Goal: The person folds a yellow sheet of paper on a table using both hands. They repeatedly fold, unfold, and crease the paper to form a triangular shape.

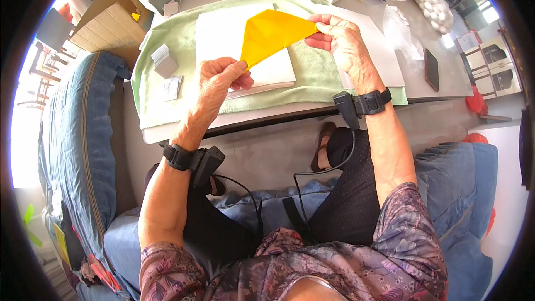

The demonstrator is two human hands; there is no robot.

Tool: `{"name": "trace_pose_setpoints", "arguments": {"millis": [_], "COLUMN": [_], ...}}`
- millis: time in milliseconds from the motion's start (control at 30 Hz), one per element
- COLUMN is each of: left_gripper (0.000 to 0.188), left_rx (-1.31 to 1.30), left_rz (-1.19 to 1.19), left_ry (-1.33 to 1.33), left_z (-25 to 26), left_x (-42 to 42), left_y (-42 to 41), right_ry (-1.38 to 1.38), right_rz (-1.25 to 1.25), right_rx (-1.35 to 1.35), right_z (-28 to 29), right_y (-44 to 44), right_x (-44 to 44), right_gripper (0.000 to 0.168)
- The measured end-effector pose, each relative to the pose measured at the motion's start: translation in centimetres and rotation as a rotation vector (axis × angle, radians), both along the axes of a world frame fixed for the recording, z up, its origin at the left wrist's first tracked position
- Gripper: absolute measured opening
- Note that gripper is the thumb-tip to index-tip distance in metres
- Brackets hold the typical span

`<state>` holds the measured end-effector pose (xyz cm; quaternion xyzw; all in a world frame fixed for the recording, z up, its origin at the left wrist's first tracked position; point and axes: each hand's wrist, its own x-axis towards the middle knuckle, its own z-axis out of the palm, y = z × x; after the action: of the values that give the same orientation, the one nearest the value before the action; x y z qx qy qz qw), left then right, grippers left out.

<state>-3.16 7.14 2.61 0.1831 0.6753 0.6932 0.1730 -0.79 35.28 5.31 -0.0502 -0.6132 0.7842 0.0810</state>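
A folded sheet of yellow paper (pixel 273 31) is held up above the table between my two hands. The thumb and fingers of my left hand (pixel 225 76) pinch its lower left corner. At its right corner, my right hand (pixel 334 35) grips the tip between thumb and fingers. The lower edge between them runs at a slant, higher on the right. Under the yellow paper lies a stack of white paper (pixel 267 77) on a light green towel (pixel 167 108). More white sheets (pixel 378 60) lie beneath and beside my right hand.
A small grey-white box (pixel 164 62) and a foil-like piece (pixel 172 88) lie at the towel's left. A phone (pixel 431 70) and a clear plastic bag (pixel 401 35) are on the right. A cardboard box (pixel 108 29) stands at the far left. Cables run from both wristbands.
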Motion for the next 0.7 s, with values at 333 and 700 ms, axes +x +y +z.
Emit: {"name": "trace_pose_setpoints", "arguments": {"millis": [333,700], "left_gripper": [0.031,0.027], "left_rx": [-0.053,0.024], "left_rz": [-0.020,-0.005], "left_ry": [-0.040,-0.106], "left_z": [0.35,0.15], "left_x": [0.29,-0.19], "left_y": [0.07,-0.39], "right_ry": [0.053,0.040], "right_rz": [-0.040,0.097], "right_rx": [0.105,-0.068], "right_z": [-0.76,-0.55], "right_y": [0.33,0.11], "right_x": [-0.40,-0.73], "right_gripper": [0.018,0.027]}}
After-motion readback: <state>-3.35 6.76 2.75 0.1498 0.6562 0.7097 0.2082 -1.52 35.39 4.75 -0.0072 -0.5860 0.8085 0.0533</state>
